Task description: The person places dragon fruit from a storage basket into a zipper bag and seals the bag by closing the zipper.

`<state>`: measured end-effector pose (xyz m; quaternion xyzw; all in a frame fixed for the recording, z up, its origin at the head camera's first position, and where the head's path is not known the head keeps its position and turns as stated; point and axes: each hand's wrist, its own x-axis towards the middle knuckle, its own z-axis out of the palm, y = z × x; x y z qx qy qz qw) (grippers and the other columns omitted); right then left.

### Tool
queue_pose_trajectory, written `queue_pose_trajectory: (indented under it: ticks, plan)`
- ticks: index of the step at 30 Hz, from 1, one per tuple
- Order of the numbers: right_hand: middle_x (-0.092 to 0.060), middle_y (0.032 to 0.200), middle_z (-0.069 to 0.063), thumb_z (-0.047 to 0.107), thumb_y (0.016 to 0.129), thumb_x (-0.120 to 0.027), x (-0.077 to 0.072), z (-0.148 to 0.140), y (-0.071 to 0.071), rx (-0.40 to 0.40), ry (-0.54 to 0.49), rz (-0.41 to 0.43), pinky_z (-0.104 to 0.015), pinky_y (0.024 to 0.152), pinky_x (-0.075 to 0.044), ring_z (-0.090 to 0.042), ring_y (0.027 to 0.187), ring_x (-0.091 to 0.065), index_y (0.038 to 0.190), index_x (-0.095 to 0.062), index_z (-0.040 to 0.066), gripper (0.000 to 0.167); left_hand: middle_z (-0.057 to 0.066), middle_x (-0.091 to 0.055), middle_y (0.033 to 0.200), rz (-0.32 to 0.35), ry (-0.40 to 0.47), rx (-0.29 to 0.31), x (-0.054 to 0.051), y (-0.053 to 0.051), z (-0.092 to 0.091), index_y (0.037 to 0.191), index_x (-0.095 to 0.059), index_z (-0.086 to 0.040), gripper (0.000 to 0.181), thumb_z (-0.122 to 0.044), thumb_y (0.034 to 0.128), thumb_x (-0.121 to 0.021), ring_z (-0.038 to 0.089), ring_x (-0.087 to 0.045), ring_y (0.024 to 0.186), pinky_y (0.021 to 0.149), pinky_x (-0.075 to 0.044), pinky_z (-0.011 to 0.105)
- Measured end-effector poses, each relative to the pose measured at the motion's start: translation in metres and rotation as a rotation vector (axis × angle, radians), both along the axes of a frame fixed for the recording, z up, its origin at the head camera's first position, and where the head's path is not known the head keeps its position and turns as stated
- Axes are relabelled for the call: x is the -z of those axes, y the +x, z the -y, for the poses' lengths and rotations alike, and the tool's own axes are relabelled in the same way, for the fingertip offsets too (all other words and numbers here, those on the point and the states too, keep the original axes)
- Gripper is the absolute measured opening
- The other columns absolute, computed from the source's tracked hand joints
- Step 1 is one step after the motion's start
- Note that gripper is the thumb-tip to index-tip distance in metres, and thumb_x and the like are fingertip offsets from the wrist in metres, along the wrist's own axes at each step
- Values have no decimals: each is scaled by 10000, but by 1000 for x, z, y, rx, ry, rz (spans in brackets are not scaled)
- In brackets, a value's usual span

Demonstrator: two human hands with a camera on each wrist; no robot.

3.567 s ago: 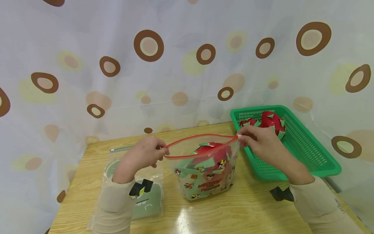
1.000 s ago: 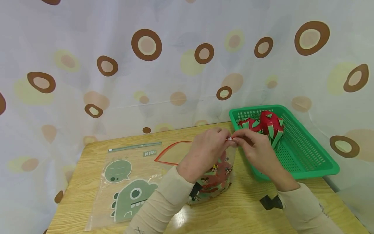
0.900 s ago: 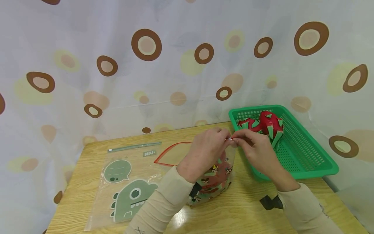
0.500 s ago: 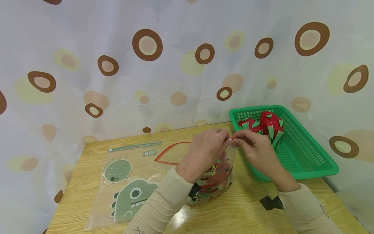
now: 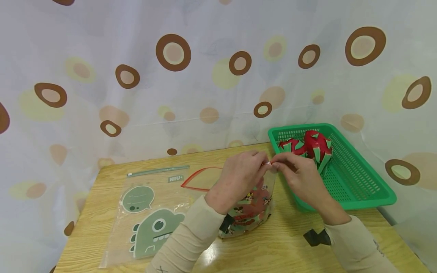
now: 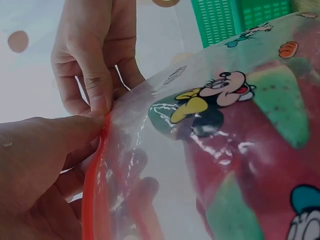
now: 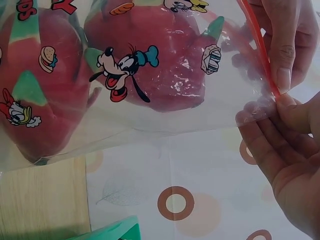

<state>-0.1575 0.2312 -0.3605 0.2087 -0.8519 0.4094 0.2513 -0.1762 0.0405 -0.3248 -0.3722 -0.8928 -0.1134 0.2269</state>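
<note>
A clear zip bag with cartoon characters and a red zip strip stands on the table. Red dragon fruits with green scales show through its plastic. My left hand has come across the bag and pinches the zip strip at the right end. Right beside it, my right hand pinches the bag's right corner; the fingertips of both hands meet there. A bit of white, perhaps the slider, shows between them. Left of my hands the bag's mouth gapes; my left hand and forearm cover part of the bag.
A green plastic basket stands at the back right with dragon fruits in its far left corner. Another zip bag, printed with a green dinosaur, lies flat on the wooden table at left. A patterned curtain hangs behind.
From the bag mouth's left end my left hand has moved right, to beside my right hand. The mouth's left side now hangs free. Over the last second both hands have hardly moved.
</note>
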Motion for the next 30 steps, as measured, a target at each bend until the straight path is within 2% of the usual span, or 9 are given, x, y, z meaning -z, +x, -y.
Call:
queue_pose_trajectory:
  ticks: [6, 9, 11, 13, 16, 20, 22, 26, 30]
  plan:
    - [-744, 869, -20, -89, 900, -639, 3, 0, 2, -6, -17, -39, -80, 709, -511, -45, 783, -686, 990, -704, 67, 190, -43, -684, 914, -109, 138, 10, 4, 7, 5, 967, -686, -184, 72, -253, 955, -665, 123, -638, 797, 650, -533, 234]
    - [-744, 869, -27, -108, 891, -638, 5, 1, 1, -17, -32, -53, -77, 726, -514, -27, 794, -684, 980, -707, 65, 206, -52, -672, 804, -35, 226, 21, 4, 17, 3, 928, -695, -164, 75, -195, 960, -635, 70, -590, 657, 561, -463, 154]
    - [-743, 866, -21, -105, 890, -641, 5, 2, 1, -17, -34, -59, -80, 719, -509, -23, 788, -678, 974, -713, 75, 212, -73, -627, 688, 106, 282, 59, 3, 23, 1, 864, -696, -157, 145, -153, 970, -597, 10, -496, 532, 482, -367, 108]
    - [-742, 869, -15, -99, 894, -640, 4, 2, 0, -15, -32, -54, -86, 705, -505, -23, 786, -674, 974, -715, 84, 214, -78, -586, 621, 307, 315, 95, 3, 28, 0, 837, -690, -144, 196, -135, 985, -561, -23, -417, 456, 441, -306, 89]
    - [-743, 866, -6, -91, 899, -639, 4, 2, 0, -13, -25, -47, -93, 694, -499, -43, 779, -679, 973, -717, 95, 214, -68, -599, 619, 624, 389, 119, 7, 29, -2, 859, -689, -133, 221, -148, 1008, -527, -16, -428, 441, 447, -345, 119]
    - [-741, 860, 2, -83, 902, -640, 4, 2, 2, -21, -27, -33, -105, 644, -482, -34, 736, -648, 969, -720, 119, 228, -12, -708, 744, 1100, 624, 127, 17, 29, -5, 1043, -682, -161, 173, -255, 1028, -538, 95, -548, 459, 438, -453, 206]
    - [-733, 856, 10, -73, 904, -644, 4, 2, 2, -27, -28, -28, -127, 598, -459, -30, 690, -603, 965, -722, 138, 233, 10, -721, 777, 1291, 782, 139, 23, 28, -8, 1096, -673, -170, 205, -303, 1033, -530, 137, -563, 453, 417, -458, 236]
    - [-712, 844, 33, -70, 903, -646, 4, 1, 3, -53, -25, -36, -155, 572, -439, -49, 653, -547, 952, -720, 167, 254, 25, -708, 800, 1468, 1060, 206, 33, 28, -14, 1174, -673, -107, 343, -364, 1043, -488, 107, -565, 464, 459, -510, 233]
    - [-710, 851, 42, -138, 854, -662, 6, -3, 3, -120, 2, -111, -125, 669, -487, -42, 727, -606, 935, -727, 155, 310, 0, -673, 752, 1547, 1263, 260, 39, 32, -20, 1147, -676, -40, 430, -397, 1048, -458, 74, -554, 460, 499, -547, 231]
